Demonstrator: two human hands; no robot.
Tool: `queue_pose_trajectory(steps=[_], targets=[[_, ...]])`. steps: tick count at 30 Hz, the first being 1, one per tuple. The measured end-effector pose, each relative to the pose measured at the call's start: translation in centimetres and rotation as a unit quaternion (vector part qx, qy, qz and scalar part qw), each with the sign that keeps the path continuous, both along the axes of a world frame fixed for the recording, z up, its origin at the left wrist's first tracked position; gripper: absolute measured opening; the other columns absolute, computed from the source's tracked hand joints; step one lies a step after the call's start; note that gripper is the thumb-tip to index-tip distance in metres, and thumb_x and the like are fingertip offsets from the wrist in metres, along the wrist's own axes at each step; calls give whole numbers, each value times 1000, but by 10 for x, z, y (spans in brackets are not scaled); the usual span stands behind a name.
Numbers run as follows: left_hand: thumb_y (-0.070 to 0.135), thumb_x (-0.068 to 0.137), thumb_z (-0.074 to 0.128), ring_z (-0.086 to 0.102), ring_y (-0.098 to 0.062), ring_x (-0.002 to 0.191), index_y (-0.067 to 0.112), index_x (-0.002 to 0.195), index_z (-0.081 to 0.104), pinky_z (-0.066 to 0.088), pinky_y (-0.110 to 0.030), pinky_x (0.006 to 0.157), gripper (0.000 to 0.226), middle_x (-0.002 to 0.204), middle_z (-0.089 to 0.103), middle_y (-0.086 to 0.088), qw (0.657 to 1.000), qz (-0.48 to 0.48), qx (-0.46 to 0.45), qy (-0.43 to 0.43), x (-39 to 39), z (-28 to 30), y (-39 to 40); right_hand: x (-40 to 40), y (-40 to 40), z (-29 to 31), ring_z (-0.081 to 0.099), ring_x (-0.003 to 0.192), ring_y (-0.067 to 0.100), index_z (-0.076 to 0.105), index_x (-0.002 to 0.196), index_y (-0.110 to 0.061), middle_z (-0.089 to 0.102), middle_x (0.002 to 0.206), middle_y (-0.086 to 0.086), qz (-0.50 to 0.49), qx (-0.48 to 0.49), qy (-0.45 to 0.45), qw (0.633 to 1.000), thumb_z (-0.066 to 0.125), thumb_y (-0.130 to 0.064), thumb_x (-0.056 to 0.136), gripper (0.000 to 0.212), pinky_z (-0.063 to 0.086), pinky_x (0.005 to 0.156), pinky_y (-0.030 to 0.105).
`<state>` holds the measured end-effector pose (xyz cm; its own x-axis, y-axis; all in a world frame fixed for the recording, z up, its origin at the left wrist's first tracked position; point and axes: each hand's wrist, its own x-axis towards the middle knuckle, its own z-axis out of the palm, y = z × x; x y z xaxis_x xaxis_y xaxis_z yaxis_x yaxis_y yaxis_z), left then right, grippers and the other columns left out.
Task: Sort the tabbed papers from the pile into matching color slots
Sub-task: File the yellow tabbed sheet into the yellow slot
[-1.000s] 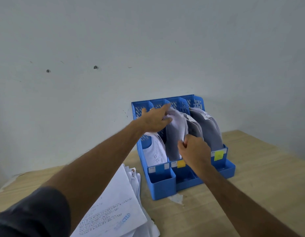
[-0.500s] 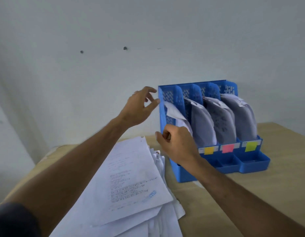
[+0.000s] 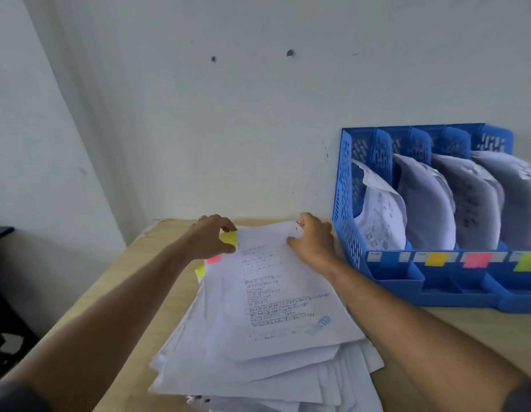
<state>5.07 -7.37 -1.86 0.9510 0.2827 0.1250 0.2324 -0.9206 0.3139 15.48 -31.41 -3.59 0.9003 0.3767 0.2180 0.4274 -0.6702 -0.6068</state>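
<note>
Both hands are at the far edge of the pile of papers (image 3: 267, 316), which lies on the wooden table (image 3: 454, 328) to the left of the blue file rack (image 3: 344, 203). The left hand (image 3: 209, 237) has its fingers curled at the far left corner of the top sheet (image 3: 276, 292), thumb and fingertips closing around the yellow tab (image 3: 230, 238) stuck there; it looks like a pinch on the tab, though blur makes the exact contact hard to read. The right hand (image 3: 313, 239) rests on the far right corner of the same sheet with its fingers bent over the edge, the thumb lying on the paper; whether it grips the sheet or only presses it I cannot tell. Below the top sheet a pink tab (image 3: 213, 259) and another yellow tab (image 3: 200, 271) stick out from the left side of the pile. The rack stands against the wall (image 3: 258, 129), its four slots each holding curved papers, with orange (image 3: 435, 259), pink (image 3: 476, 260) and yellow-green (image 3: 528, 262) labels on the front of three slots
</note>
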Motion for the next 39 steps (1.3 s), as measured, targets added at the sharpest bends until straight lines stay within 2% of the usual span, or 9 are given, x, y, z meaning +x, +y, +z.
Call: queue_pose_trajectory(steps=[4,7,11,13,15,20,26,34,39], targets=[[28,82,81,50,-22,108,35,92,64,40,-35,91,21,105,61,8,997,1,-4,-80,0,-7,-1,3,1,3,41,126,32,45,142,-18,52,137,6,-12,6,37,999,75,-31,86,65,41,100,43],[23,85,78,53,-20,100,34,82,61,43,-36,89,21,95,63,11,991,-20,-22,-129,0,-3,-8,4,-1,4,43,127,34,49,141,-19,53,133,7,-25,36,46,998,73,-26,91,56,41,105,46],[18,89,76,60,-6,75,23,89,68,46,-24,69,10,84,69,12,965,-23,-157,-211,0,11,-19,5,-6,0,59,106,25,63,111,-19,67,109,-1,-12,123,-7,992,69,-19,93,19,55,84,38],[18,91,76,57,-5,63,21,101,70,46,-18,59,12,81,69,8,932,-5,-278,-231,1,18,-26,0,-8,7,62,90,18,64,102,-16,66,96,-2,0,163,-12,987,67,-19,96,7,49,68,25],[14,92,76,64,-8,68,20,108,72,51,-19,61,18,84,72,3,891,-5,-391,-230,2,25,-35,-6,-12,17,61,82,17,64,98,-12,65,90,0,9,191,-29,981,64,-20,98,9,43,61,21],[-6,83,71,64,-20,80,15,97,75,52,-29,71,25,85,72,0,859,-20,-466,-208,9,39,-52,-18,-36,41,59,94,17,58,121,-10,62,108,0,29,205,-76,975,54,-31,105,27,43,73,28],[7,68,76,60,-21,72,17,89,75,50,-27,65,23,80,66,-6,815,-76,-523,-240,7,77,-86,-35,-88,63,56,86,-11,51,111,-24,57,95,-18,61,265,-73,960,68,-20,96,23,40,66,1],[-10,90,58,68,-16,75,14,110,68,56,-26,65,33,91,74,-2,784,-161,-534,-273,24,137,-159,-33,-177,89,75,82,17,61,109,-9,78,96,4,66,347,19,935,77,-11,90,26,64,69,35],[-7,92,59,72,-16,80,12,121,66,57,-27,66,35,97,76,-2,785,-184,-527,-269,40,165,-200,-23,-223,88,74,84,33,69,114,-5,77,95,15,110,337,138,925,75,-16,91,26,61,84,50]])
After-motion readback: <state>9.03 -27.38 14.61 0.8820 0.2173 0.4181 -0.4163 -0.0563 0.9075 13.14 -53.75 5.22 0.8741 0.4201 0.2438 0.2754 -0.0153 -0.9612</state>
